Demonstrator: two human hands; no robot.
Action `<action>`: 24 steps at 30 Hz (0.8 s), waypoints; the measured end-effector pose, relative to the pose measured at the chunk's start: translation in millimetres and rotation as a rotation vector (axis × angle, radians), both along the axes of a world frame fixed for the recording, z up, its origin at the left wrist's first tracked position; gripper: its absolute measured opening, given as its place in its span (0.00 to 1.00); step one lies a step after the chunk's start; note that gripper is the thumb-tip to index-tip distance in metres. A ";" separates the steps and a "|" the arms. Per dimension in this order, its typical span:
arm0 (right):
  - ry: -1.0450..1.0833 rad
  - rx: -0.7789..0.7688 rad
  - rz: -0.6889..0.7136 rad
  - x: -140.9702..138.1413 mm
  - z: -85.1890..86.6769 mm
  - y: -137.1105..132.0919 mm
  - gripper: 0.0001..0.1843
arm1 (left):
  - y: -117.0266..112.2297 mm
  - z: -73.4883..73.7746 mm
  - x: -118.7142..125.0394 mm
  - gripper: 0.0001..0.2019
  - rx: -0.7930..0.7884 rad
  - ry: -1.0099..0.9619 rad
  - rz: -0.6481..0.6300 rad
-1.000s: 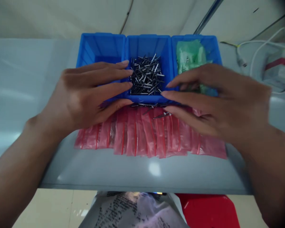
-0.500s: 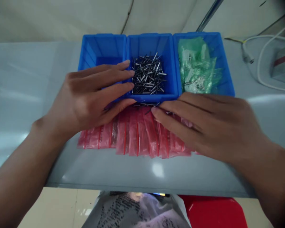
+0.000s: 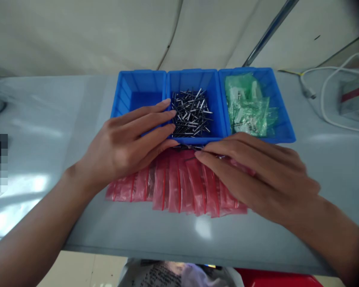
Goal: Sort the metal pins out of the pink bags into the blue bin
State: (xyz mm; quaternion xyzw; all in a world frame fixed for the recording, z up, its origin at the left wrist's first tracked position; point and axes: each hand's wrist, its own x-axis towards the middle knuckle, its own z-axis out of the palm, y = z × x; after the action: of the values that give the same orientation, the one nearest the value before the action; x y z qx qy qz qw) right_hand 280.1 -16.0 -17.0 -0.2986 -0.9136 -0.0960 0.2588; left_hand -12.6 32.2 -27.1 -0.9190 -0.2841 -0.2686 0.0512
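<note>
My left hand [image 3: 127, 145] lies flat, its fingertips over the left bin's front part and against the middle bin, holding nothing. The left compartment of the blue bin [image 3: 140, 85] shows no contents above my fingers. Loose steel rivets [image 3: 191, 113] fill the middle compartment's floor. Green plastic bags [image 3: 247, 105] lie heaped in the right compartment. My right hand [image 3: 254, 177] rests on a overlapping row of pink zip bags [image 3: 173, 187], with its fingertips near a few stray rivets [image 3: 187, 147] just below the bin's front edge. Its palm hides the right end of the row.
The bins and bags sit on a pale grey table [image 3: 48, 119]. A white cable [image 3: 324, 95] and a small box [image 3: 356, 99] lie at the back right. A printed bag [image 3: 167, 277] and a red object [image 3: 275, 283] show below the table's front edge.
My right hand has moved left off the green bags and down onto the pink bags. The bins and table now sit lower in the view.
</note>
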 end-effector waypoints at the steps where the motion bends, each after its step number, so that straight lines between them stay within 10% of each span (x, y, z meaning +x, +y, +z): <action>1: 0.057 -0.046 -0.035 -0.4 0.7 -1.4 0.07 | 1.2 -0.3 -0.7 0.41 0.005 -0.005 0.000; 9: 0.665 -0.388 -0.242 -11.0 1.5 -2.4 0.05 | 2.5 7.1 0.6 0.39 0.034 0.026 -0.048; 18: 0.928 -0.611 -0.133 -18.1 -1.5 -2.4 0.11 | -14.0 7.2 17.4 0.35 0.016 -0.228 0.009; 24: 0.962 -0.664 -0.137 -22.5 -1.4 0.5 0.10 | -8.7 -0.7 16.1 0.10 0.155 -0.198 -0.007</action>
State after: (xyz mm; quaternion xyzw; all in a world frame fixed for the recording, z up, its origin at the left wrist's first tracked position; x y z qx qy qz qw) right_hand 257.6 -15.5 -18.4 -0.4320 -0.6532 0.3250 0.5301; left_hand 3.5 23.5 -27.8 -0.8821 -0.2631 -0.3795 0.0928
